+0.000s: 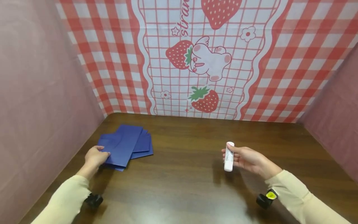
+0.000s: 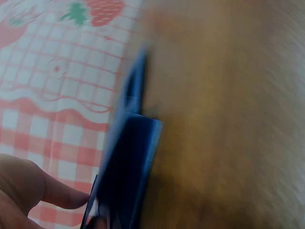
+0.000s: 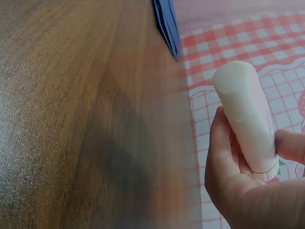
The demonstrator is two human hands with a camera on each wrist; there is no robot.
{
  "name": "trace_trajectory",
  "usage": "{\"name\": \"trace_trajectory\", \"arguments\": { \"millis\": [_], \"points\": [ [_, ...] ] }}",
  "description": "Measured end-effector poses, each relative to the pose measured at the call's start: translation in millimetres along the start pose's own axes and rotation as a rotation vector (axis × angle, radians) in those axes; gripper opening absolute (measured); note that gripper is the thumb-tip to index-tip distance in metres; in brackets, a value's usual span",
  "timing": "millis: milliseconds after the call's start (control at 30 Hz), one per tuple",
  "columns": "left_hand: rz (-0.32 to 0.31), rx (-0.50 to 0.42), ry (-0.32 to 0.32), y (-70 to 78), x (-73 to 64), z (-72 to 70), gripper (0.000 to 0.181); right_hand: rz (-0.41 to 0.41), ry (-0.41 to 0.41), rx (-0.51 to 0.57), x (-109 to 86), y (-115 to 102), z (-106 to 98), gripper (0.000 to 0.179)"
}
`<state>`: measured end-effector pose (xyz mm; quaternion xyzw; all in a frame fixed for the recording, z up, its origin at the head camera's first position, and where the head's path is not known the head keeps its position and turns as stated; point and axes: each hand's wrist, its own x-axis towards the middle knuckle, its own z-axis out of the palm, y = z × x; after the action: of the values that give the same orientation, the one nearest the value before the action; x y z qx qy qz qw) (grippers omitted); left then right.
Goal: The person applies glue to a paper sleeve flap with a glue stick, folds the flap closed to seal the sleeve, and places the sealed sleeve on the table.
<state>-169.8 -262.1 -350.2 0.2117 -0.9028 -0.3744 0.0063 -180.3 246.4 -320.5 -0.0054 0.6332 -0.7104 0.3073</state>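
Note:
A loose pile of blue envelopes point(image 1: 142, 147), flat and overlapping at different angles, lies at the left of the table. My left hand point(image 1: 95, 159) pinches the near left edge of the top blue envelope point(image 1: 124, 149) between thumb and fingers. Seen by the left wrist camera, the envelope point(image 2: 128, 162) gapes along its near end, and part of the hand is cut off. On the right, above the tabletop, my right hand point(image 1: 249, 159) holds a white glue stick point(image 1: 229, 160) with small print on its side. The glue stick point(image 3: 245, 114) has its cap end pointing out from the fingers.
The brown wooden table point(image 1: 179, 186) ends at a red-and-white checked cloth point(image 1: 112, 62) with strawberry prints. Pink cloth walls stand at the left point(image 1: 42, 93) and right point(image 1: 335, 112). Black wrist cameras hang under both forearms.

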Motion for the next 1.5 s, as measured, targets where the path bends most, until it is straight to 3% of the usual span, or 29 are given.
{"name": "trace_trajectory", "arguments": {
  "millis": [167, 333, 500, 667, 800, 867, 1000, 1133, 1333, 1500],
  "points": [
    [0.019, 0.268, 0.039, 16.4, -2.7, 6.0, 0.059, -0.012, 0.018, -0.006, -8.3, -4.0, -4.2, 0.024],
    [0.101, 0.315, 0.101, 35.6, -8.2, 5.4, 0.057, -0.032, 0.000, -0.029, -6.9, -8.8, 0.1, 0.024],
    [0.319, 0.210, 0.101, 66.4, -18.3, 10.8, 0.051, -0.062, -0.004, -0.106, -0.8, -14.3, 14.6, 0.022],
    [0.574, -0.001, 0.041, 104.7, -35.8, 33.8, 0.041, -0.089, -0.004, -0.232, 7.1, -17.9, 38.2, 0.031],
    [0.734, -0.099, -0.057, 138.0, -57.5, 52.9, 0.029, -0.123, 0.028, -0.374, 9.8, -18.0, 60.1, 0.044],
    [0.773, -0.110, -0.140, 154.2, -68.5, 59.2, 0.025, -0.154, 0.057, -0.468, 10.7, -17.4, 70.4, 0.046],
    [0.761, -0.078, -0.305, 179.7, -85.5, 68.8, 0.023, -0.233, 0.123, -0.671, 10.9, -16.0, 87.0, 0.043],
    [0.708, -0.054, -0.418, 191.3, -94.2, 76.5, 0.024, -0.338, 0.145, -0.813, 9.6, -13.8, 98.9, 0.035],
    [0.669, -0.029, -0.488, 193.9, -98.2, 82.2, 0.022, -0.492, 0.203, -0.999, 7.2, -12.1, 109.5, 0.024],
    [0.657, -0.040, -0.506, 192.5, -100.6, 83.5, 0.020, -0.549, 0.237, -1.080, 7.3, -11.7, 113.4, 0.023]
  ]
}}
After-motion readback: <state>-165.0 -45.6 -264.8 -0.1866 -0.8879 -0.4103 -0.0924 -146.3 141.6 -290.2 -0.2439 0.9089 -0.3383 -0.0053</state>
